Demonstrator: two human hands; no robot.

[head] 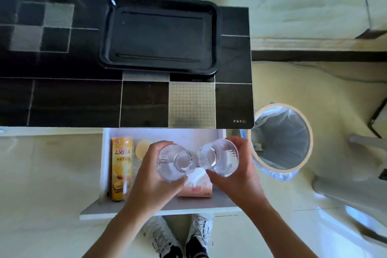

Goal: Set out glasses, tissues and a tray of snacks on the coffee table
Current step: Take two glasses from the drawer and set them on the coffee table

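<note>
In the open drawer [105,174] under the near edge of the coffee table [73,100], an orange snack tube [122,165] lies along the left side with a pale yellow round thing [143,148] just beside it, and a pink tissue pack [196,184] lies further right, partly hidden under the hands. Above the drawer the left hand [152,176] grips one clear glass [174,162] and the right hand [236,172] grips a second clear glass [218,157], the two glasses nearly touching. On the far part of the table lies a black tray [159,37], and a lined bin [280,136] stands on the floor off the table's right near corner.
</note>
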